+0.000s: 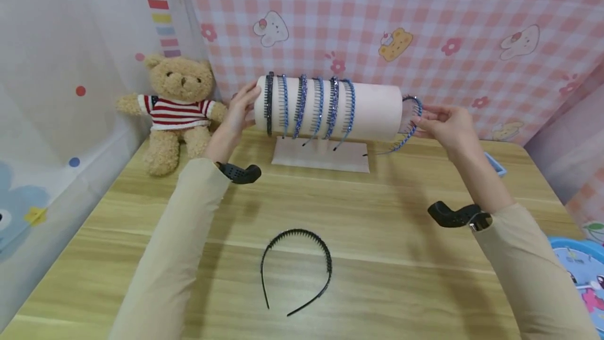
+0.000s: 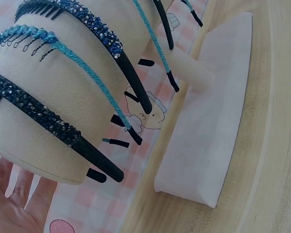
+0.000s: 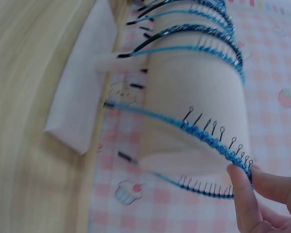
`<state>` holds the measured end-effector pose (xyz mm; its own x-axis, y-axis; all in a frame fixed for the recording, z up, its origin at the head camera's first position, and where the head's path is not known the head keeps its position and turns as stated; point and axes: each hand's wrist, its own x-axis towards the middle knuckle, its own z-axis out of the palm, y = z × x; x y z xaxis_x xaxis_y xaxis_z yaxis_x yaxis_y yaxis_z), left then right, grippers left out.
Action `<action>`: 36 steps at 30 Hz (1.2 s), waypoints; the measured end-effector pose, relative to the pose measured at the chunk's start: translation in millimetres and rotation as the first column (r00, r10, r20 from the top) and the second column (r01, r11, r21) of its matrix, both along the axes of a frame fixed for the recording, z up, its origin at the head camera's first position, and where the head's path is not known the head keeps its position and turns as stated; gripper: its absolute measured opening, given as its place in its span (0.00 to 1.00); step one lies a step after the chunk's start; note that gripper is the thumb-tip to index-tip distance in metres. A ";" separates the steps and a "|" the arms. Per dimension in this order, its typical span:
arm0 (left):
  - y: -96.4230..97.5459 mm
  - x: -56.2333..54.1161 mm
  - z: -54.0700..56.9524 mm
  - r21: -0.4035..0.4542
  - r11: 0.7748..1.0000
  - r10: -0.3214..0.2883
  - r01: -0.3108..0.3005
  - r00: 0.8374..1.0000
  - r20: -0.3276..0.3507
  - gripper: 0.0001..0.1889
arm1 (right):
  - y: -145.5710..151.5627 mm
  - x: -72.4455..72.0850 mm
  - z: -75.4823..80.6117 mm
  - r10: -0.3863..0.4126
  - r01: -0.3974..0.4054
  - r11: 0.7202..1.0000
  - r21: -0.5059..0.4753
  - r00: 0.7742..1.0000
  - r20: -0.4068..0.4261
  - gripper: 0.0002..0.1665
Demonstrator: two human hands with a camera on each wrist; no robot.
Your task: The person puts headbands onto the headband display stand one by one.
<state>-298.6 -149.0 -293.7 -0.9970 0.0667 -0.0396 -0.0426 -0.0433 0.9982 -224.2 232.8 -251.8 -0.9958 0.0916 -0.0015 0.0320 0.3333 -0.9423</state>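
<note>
A pale cylindrical headband display stand (image 1: 377, 106) lies crosswise on its flat base (image 1: 325, 161), with several black glittery and blue braided headbands over its left and middle parts. My left hand (image 1: 238, 109) rests at the roll's left end, fingers extended; the left wrist view shows only part of it, near a black glittery headband (image 2: 39, 111). Between thumb and fingers, my right hand (image 1: 450, 127) pinches a blue braided headband (image 3: 211, 141) at its top. This band, with small wire loop teeth, hangs around or just off the right end; its tips point toward the base.
A black toothed headband (image 1: 298, 232) lies on the wooden table (image 1: 391, 282) in front. To the left sits a teddy bear (image 1: 174, 104) in a striped shirt. A small blue tray-like item (image 1: 495, 164) is behind my right wrist; a round blue object (image 1: 573, 261) stands at the right edge.
</note>
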 end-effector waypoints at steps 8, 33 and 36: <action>0.1 -0.2 -0.4 0.005 1.000 0.002 -0.002 1.000 0.007 0.29 | -33.5 -12.2 12.5 0.005 0.017 0.989 0.149 0.990 -0.144 0.30; -1.0 -0.4 1.4 -0.013 1.000 -0.015 0.015 1.000 0.004 0.29 | -49.8 -38.9 7.9 0.353 -0.162 0.744 0.649 0.919 -0.176 0.35; -0.4 -0.4 0.8 -0.008 1.000 -0.018 0.018 1.000 0.000 0.28 | -56.2 -33.7 6.5 0.313 -0.097 0.773 0.627 0.918 -0.245 0.37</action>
<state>-299.0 -149.4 -292.8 -0.9956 0.0840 -0.0406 -0.0436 -0.0345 0.9985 -258.0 176.6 -245.3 -0.9232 -0.2404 0.2999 -0.3661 0.7875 -0.4958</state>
